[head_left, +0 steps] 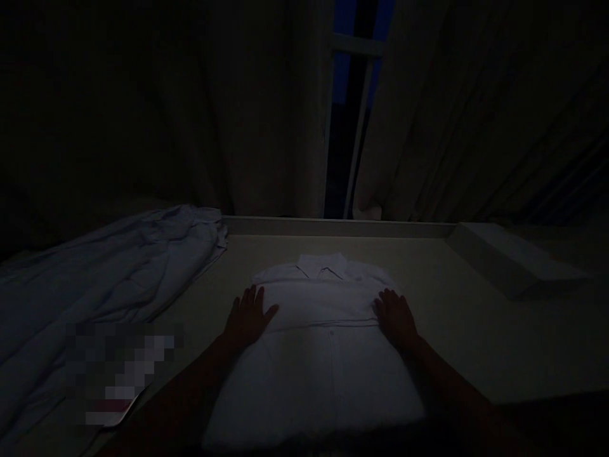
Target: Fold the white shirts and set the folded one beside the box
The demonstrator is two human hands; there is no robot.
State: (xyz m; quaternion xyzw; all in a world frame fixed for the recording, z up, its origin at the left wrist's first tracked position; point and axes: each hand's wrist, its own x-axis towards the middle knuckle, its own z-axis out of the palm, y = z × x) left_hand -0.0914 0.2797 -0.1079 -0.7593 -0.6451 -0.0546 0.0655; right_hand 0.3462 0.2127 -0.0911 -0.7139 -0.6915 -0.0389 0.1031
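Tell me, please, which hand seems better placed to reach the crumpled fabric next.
Probably the left hand: it is at the edge of the white shirt nearer the crumpled fabric. The right hand is at the opposite edge, with the shirt between it and that fabric.

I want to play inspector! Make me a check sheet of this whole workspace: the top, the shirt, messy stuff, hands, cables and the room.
Surface: a pale flat top, dimly lit.
Job's things: one white shirt, spread out with its collar at the far end; a folded layer crosses it below the collar.
Clutter: crumpled cloth at left; a pixelated item at lower left, too obscured to name; a pale box-like block at far right.
Hands: left hand and right hand open, palms down, at the shirt's two side edges.
Cables: nothing seen.
Surroundings: dark curtains, parted at a window.
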